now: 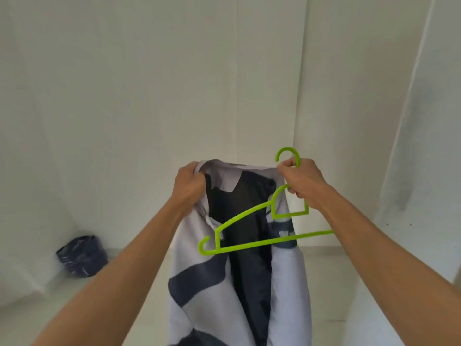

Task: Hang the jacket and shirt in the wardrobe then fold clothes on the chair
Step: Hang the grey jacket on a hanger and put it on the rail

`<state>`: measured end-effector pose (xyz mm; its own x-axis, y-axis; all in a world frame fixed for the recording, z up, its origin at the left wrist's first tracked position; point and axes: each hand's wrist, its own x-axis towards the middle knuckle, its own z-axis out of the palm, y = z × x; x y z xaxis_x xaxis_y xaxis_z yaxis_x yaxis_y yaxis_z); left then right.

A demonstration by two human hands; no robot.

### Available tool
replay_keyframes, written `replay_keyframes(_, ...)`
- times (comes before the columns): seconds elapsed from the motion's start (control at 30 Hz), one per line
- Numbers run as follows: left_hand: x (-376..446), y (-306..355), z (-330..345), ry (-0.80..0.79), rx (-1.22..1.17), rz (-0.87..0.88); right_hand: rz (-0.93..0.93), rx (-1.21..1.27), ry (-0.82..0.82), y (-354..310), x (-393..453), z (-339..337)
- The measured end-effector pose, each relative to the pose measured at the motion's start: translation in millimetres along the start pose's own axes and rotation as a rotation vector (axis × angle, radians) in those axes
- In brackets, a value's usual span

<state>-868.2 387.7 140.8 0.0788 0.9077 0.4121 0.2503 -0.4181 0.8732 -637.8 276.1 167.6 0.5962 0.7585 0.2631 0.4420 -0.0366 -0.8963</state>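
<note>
Where white walls meet, dark bag [81, 257].

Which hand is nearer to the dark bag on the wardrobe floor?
Left. The left hand grips the jacket collar above the dark bag; the right hand is farther right.

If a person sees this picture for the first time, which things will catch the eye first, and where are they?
First is the bright green hanger at centre right, gripped near its hook by the right hand and lying outside the garment. Next is the white and navy jacket hanging down the middle, its collar held by both hands, the left hand on the other side. A dark blue bundle sits low at the left against the white panels.
</note>
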Motion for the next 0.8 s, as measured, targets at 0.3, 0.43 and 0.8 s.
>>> replay_keyframes(0.3,1,40,-23,-0.507,0.375,0.078,0.089,0.397,-0.742,5,-29,13)
replay_keyframes(0.43,3,48,-28,-0.540,0.334,0.036,0.060,0.430,-0.725,26,-48,58)
replay_keyframes(0.8,7,38,-93,-0.666,0.636,0.130,-0.075,0.365,-0.541,11,-41,79)
